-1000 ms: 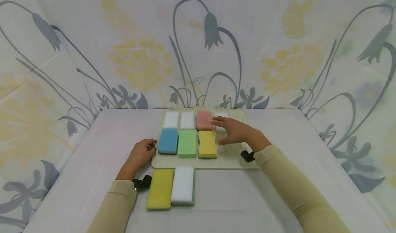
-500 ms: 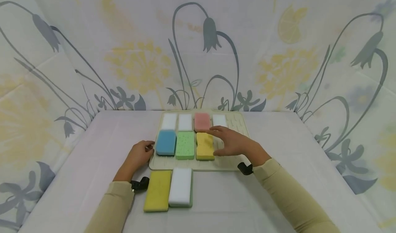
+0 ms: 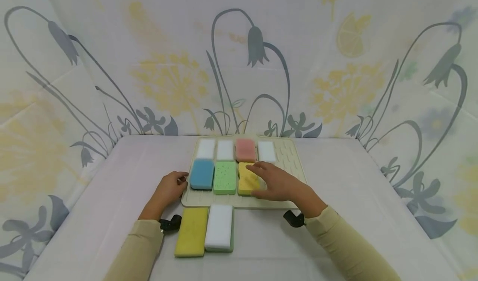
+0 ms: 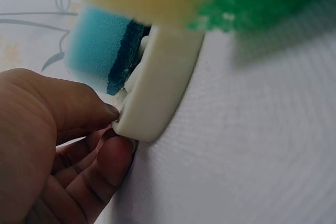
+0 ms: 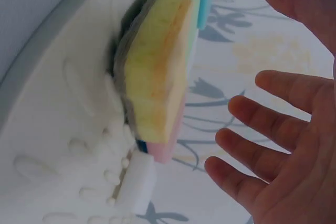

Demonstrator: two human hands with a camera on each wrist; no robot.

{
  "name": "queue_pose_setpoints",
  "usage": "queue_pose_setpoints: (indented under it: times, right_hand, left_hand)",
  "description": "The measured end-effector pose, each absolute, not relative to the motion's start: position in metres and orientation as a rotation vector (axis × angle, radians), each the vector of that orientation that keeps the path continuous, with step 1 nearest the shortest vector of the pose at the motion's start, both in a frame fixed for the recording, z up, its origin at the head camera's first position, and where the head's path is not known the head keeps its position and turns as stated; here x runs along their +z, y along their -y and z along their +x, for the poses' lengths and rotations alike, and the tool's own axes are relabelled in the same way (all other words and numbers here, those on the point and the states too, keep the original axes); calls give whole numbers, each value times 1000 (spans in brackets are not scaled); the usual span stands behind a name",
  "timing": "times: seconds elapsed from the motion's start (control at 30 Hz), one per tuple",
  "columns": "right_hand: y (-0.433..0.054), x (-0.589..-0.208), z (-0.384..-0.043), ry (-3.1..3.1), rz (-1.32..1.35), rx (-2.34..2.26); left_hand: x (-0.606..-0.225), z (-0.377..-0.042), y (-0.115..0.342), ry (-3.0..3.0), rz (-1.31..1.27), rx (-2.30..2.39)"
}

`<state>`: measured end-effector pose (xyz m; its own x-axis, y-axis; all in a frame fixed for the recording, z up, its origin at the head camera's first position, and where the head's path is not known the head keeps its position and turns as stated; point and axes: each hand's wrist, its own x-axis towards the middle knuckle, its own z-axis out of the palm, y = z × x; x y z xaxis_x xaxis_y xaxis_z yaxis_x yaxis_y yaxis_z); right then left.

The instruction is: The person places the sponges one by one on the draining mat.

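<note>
My left hand [image 3: 171,187] pinches the left edge of a cream ribbed tray [image 3: 291,158] between thumb and finger, as the left wrist view shows at the tray's rim [image 4: 157,93]. Over the front row's yellow sponge [image 3: 246,180] hovers my right hand [image 3: 278,183], fingers spread and holding nothing. The right wrist view shows a gap between these fingers and the yellow sponge [image 5: 157,72], which has a dark underside. Left of it on the tray lie a speckled green sponge [image 3: 225,177] and a blue sponge [image 3: 202,174].
Along the tray's back row sit white sponges [image 3: 225,150] and a pink sponge [image 3: 245,150]. In front of the tray, a yellow-green sponge [image 3: 191,232] and a white sponge with a green base [image 3: 219,227] lie side by side on the white cloth [image 3: 269,248].
My right hand has come down and toward me, from beside the pink sponge to over the yellow one. The left hand keeps its place at the tray's edge.
</note>
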<state>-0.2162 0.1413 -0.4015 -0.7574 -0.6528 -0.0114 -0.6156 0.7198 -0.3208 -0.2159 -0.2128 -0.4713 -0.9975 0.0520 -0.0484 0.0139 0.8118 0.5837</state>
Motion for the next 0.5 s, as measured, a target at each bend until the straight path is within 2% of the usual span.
queue_pose_setpoints:
  times: [0.5]
  right_hand:
    - [-118, -394, -183, -2783, -1089, -430]
  left_hand:
    - [-471, -216, 212, -2933, 71, 935]
